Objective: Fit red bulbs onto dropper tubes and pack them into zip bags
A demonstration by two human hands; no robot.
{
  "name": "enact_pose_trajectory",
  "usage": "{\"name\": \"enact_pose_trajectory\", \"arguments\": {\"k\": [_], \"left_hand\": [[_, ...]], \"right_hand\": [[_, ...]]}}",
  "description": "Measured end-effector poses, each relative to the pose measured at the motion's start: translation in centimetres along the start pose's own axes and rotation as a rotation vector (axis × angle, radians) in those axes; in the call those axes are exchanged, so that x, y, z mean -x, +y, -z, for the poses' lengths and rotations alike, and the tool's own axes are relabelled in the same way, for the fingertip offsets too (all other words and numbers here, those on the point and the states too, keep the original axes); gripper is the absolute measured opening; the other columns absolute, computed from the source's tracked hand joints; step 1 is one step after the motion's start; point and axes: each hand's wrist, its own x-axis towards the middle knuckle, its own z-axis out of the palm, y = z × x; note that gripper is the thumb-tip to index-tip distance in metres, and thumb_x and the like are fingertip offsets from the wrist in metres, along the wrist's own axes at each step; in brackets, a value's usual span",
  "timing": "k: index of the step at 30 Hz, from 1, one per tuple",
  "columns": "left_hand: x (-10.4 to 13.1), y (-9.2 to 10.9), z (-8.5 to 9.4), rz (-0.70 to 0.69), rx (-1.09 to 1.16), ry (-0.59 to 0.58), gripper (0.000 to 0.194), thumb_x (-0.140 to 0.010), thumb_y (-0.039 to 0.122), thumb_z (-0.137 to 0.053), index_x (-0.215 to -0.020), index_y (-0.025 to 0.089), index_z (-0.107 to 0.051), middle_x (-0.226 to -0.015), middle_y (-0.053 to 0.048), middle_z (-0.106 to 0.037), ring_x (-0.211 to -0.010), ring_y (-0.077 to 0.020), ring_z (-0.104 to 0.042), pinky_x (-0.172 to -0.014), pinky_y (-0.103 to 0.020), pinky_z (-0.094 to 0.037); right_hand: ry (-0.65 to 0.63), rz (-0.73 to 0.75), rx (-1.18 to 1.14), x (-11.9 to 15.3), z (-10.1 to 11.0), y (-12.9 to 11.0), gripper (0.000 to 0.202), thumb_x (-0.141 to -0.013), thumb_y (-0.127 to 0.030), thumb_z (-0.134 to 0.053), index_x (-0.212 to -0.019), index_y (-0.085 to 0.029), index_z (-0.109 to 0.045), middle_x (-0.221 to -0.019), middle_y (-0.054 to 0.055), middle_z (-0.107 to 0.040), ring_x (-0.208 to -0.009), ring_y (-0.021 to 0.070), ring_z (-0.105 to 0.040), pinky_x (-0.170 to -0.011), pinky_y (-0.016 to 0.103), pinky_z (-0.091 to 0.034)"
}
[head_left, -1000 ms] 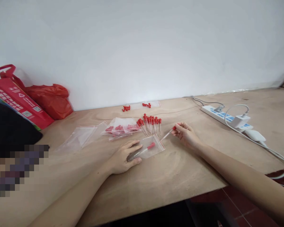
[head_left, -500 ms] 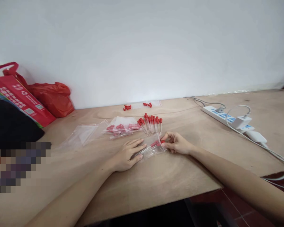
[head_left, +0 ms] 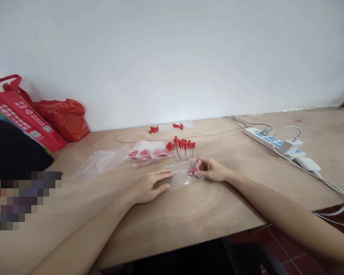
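Note:
A clear zip bag (head_left: 181,180) lies on the wooden table in front of me, with a red-tipped dropper (head_left: 192,170) inside near its right end. My right hand (head_left: 210,169) pinches the bag's right edge, where the opening is. My left hand (head_left: 151,186) rests on the table at the bag's left end, thumb and fingers apart. Just behind the bag, several clear droppers with red bulbs (head_left: 186,145) lie in a fan. Left of them is a pile of zip bags (head_left: 147,152) with red bulbs in them.
Flat clear bags (head_left: 99,162) lie to the left. Loose red bulbs (head_left: 153,130) are near the wall. Red bags (head_left: 65,118) and a black item (head_left: 14,149) stand far left. A power strip (head_left: 263,139) with chargers and cables lies at the right.
My left fingers have moved slightly left and opened off the bag. The dropper's long stem no longer shows clearly at the left hand. My right hand has shifted slightly.

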Motion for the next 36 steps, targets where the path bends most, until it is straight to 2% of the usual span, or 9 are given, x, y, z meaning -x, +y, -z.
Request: {"name": "enact_pose_trajectory", "arguments": {"k": [4,10,12,15,16,21,25,30,36], "left_hand": [[0.3,-0.5,0.2,-0.005,0.041,0.037,0.040,-0.080,0.036,-0.049,-0.118,0.026,-0.048,-0.123,-0.002,-0.050,-0.114,-0.0183,-0.043,-0.097,-0.036,-0.034],[0.2,-0.1,0.4,0.002,0.043,0.020,0.037,-0.079,0.037,-0.049,-0.113,0.023,-0.052,-0.123,-0.004,-0.049,-0.114,-0.0182,-0.044,-0.097,-0.036,-0.035],[0.1,-0.1,0.4,-0.001,0.045,0.019,0.037,-0.079,0.037,-0.049,-0.114,0.023,-0.052,-0.123,-0.003,-0.050,-0.114,-0.0179,-0.044,-0.097,-0.035,-0.035],[0.2,-0.1,0.4,0.006,0.043,0.035,0.040,-0.079,0.036,-0.051,-0.117,0.023,-0.049,-0.122,-0.003,-0.051,-0.114,-0.0178,-0.044,-0.097,-0.035,-0.034],[0.2,0.0,0.4,0.014,0.039,0.042,0.042,-0.078,0.036,-0.051,-0.117,0.023,-0.048,-0.121,-0.003,-0.051,-0.114,-0.0181,-0.044,-0.097,-0.036,-0.034],[0.5,0.0,0.4,0.031,0.039,0.088,0.039,-0.076,0.038,-0.053,-0.112,0.024,-0.053,-0.114,-0.003,-0.057,-0.109,-0.0194,-0.047,-0.094,-0.036,-0.037],[0.5,0.1,0.4,0.017,0.063,0.095,0.034,-0.078,0.037,-0.051,-0.109,0.024,-0.055,-0.111,-0.003,-0.058,-0.107,-0.0188,-0.049,-0.093,-0.036,-0.038],[0.5,0.1,0.4,0.043,0.029,0.028,0.040,-0.080,0.038,-0.048,-0.118,0.023,-0.049,-0.125,-0.004,-0.048,-0.117,-0.0189,-0.041,-0.099,-0.038,-0.032],[0.6,0.3,0.5,0.081,0.002,-0.016,0.044,-0.079,0.043,-0.048,-0.119,0.024,-0.048,-0.129,-0.004,-0.043,-0.120,-0.0205,-0.036,-0.100,-0.039,-0.029]], "right_hand": [[-0.036,0.035,0.050,0.2,0.6,-0.4,0.023,-0.059,-0.031,-0.070,-0.061,-0.016,-0.053,-0.066,-0.002,-0.055,-0.054,0.0073,-0.049,-0.048,0.020,-0.038],[-0.050,0.111,0.121,0.4,2.2,-1.2,0.014,-0.064,-0.029,-0.065,-0.072,-0.017,-0.066,-0.097,0.005,-0.055,-0.083,0.0138,-0.055,-0.071,0.027,-0.043],[0.062,0.053,0.127,-0.3,3.2,-0.7,0.015,-0.062,-0.030,-0.067,-0.067,-0.016,-0.066,-0.086,0.004,-0.059,-0.076,0.0136,-0.056,-0.067,0.026,-0.044],[0.520,-0.122,0.156,-2.6,4.6,0.6,0.019,-0.060,-0.035,-0.066,-0.066,-0.017,-0.063,-0.053,-0.003,-0.054,-0.047,0.0094,-0.047,-0.049,0.024,-0.040],[0.598,-0.133,0.175,-3.6,5.0,1.1,0.019,-0.059,-0.033,-0.066,-0.069,-0.017,-0.062,-0.052,-0.003,-0.053,-0.046,0.0092,-0.046,-0.049,0.024,-0.039],[0.696,-0.132,0.226,-8.2,5.7,3.0,0.016,-0.056,-0.030,-0.069,-0.065,-0.018,-0.061,-0.062,0.000,-0.059,-0.060,0.0125,-0.053,-0.060,0.025,-0.040],[0.692,-0.149,0.199,-9.5,5.4,3.5,0.016,-0.056,-0.030,-0.068,-0.053,-0.018,-0.058,-0.056,0.001,-0.059,-0.060,0.0140,-0.054,-0.059,0.025,-0.039],[0.728,-0.131,0.027,-8.2,5.7,2.8,0.023,-0.065,-0.038,-0.058,-0.057,-0.019,-0.049,-0.051,-0.002,-0.054,-0.042,0.0085,-0.044,-0.043,0.021,-0.033],[0.781,-0.040,-0.201,-3.3,5.6,2.2,0.034,-0.062,-0.049,-0.059,-0.067,-0.022,-0.040,-0.056,-0.005,-0.053,-0.042,0.0075,-0.046,-0.038,0.019,-0.035]]}}
